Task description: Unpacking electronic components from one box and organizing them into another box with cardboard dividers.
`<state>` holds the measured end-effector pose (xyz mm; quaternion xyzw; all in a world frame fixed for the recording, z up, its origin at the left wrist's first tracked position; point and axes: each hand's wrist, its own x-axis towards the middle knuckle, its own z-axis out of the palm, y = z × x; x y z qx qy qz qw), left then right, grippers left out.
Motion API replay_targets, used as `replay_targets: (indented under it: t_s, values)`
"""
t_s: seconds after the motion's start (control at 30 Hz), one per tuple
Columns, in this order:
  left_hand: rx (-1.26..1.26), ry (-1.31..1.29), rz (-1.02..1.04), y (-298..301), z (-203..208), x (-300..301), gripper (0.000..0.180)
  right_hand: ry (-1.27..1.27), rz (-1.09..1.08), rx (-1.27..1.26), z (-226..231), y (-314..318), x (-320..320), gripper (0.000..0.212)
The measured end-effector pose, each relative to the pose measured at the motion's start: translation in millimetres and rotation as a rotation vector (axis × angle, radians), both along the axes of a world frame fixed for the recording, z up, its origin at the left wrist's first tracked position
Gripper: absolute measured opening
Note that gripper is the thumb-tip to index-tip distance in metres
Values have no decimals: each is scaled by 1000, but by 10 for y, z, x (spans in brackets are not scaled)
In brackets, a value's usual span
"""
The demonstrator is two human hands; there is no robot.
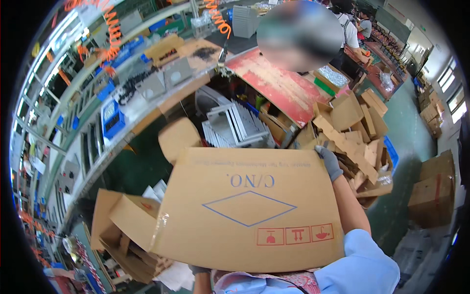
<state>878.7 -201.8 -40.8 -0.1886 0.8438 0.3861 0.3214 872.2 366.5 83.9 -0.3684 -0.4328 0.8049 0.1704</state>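
A large brown cardboard box (249, 245) fills the space in front of my body, its broad printed side facing up. Blue outline marks and red handling symbols show on that side, with clear tape along its left edge. My right hand (330, 163), in a grey glove, grips the box at its far right corner. At the near left edge, low against my body, my left hand (199, 270) holds the box from below. It also wears a grey glove, and its fingers are mostly hidden under the cardboard.
Grey metal frames (237, 125) are stacked beyond the box. An open carton (125, 220) stands at left, and a heap of cardboard scraps (355, 132) at right. A long workbench (161, 93) curves along the left; a worn red table (279, 83) lies ahead. Other people work farther off.
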Motion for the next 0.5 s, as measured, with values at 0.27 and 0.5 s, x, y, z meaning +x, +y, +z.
replay_targets:
  t_s: [0.27,0.5]
  values:
    - [-505,136,-628,849,288,-1162,44,70,-41,-72,-346,826,-1051,15]
    - [-668,360,-971,1414,547,-2186,45,34,-102,-59,-463,1674,-1588,14]
